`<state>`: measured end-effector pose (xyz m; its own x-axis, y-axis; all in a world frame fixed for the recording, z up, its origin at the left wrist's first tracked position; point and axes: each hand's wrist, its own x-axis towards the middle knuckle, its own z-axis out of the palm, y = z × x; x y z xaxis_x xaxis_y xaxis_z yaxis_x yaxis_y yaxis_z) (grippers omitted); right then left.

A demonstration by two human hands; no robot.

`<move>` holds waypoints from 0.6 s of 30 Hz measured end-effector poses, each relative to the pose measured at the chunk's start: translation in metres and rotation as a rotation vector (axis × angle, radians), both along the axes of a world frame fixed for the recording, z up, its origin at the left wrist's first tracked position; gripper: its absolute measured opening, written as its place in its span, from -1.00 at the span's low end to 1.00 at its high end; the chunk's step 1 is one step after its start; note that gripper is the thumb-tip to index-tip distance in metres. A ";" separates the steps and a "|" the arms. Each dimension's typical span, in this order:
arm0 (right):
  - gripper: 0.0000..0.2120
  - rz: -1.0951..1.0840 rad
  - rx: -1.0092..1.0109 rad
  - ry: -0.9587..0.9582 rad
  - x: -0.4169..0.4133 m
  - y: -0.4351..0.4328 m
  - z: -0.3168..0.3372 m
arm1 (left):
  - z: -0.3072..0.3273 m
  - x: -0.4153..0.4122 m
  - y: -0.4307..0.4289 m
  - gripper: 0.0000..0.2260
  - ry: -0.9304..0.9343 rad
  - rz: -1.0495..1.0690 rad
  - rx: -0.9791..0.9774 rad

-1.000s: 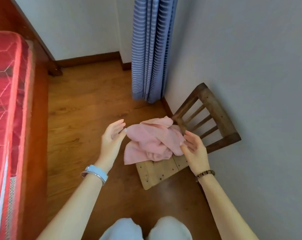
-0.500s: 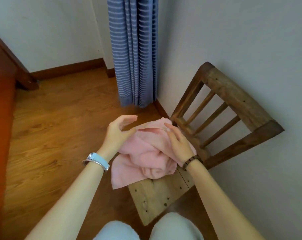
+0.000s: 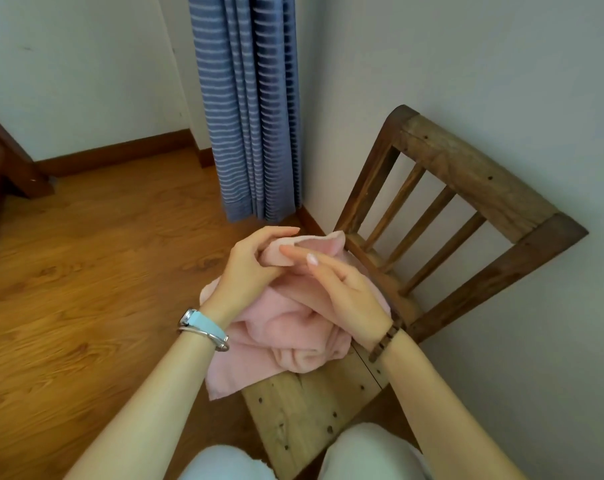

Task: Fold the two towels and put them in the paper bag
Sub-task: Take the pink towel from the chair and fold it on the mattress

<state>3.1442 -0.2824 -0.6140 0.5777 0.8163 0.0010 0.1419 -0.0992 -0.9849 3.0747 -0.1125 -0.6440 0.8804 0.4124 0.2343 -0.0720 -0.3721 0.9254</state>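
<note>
A crumpled pink towel (image 3: 286,334) lies in a heap on the seat of a wooden chair (image 3: 304,407), one flap hanging over the seat's left edge. My left hand (image 3: 248,271) pinches a raised edge of the towel between thumb and fingers at the top of the heap. My right hand (image 3: 342,292) lies across the heap just to the right, fingers extended toward that same raised edge and touching it. I cannot tell whether the heap is one towel or two. No paper bag is in view.
The chair's slatted back (image 3: 466,188) stands against the white wall on the right. A blue striped curtain (image 3: 252,109) hangs in the corner behind. Wooden floor (image 3: 86,271) spreads to the left, with a dark bed frame (image 3: 2,161) at the far left. My knees (image 3: 362,452) are at the bottom.
The view has moved closer to the chair and to the right. My left hand went from open beside the towel to pinching its top edge; my right hand slid up over the heap.
</note>
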 end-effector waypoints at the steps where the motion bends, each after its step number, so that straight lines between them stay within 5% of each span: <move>1: -0.72 -0.024 0.016 -0.075 0.001 0.001 -0.001 | 0.002 -0.001 -0.001 -0.64 -0.017 0.025 0.015; 5: -0.64 -0.206 0.179 -0.107 0.009 -0.005 -0.010 | 0.015 -0.012 -0.003 -0.79 -0.044 0.097 -0.036; 8: -0.48 -0.241 0.111 -0.208 0.020 -0.010 -0.011 | 0.026 -0.028 0.000 -0.90 -0.060 0.145 -0.160; 12: -0.49 -0.138 -0.057 -0.316 0.029 -0.006 -0.012 | 0.035 -0.049 0.013 -0.70 -0.106 0.181 -0.434; 18: -0.35 0.069 -0.147 -0.426 0.023 0.010 -0.006 | 0.038 -0.069 0.015 -0.70 -0.127 0.171 -0.497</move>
<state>3.1669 -0.2725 -0.6195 0.4950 0.8621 0.1082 0.5429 -0.2096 -0.8132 3.0060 -0.0980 -0.6058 0.7685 0.6355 0.0748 -0.1717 0.0922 0.9808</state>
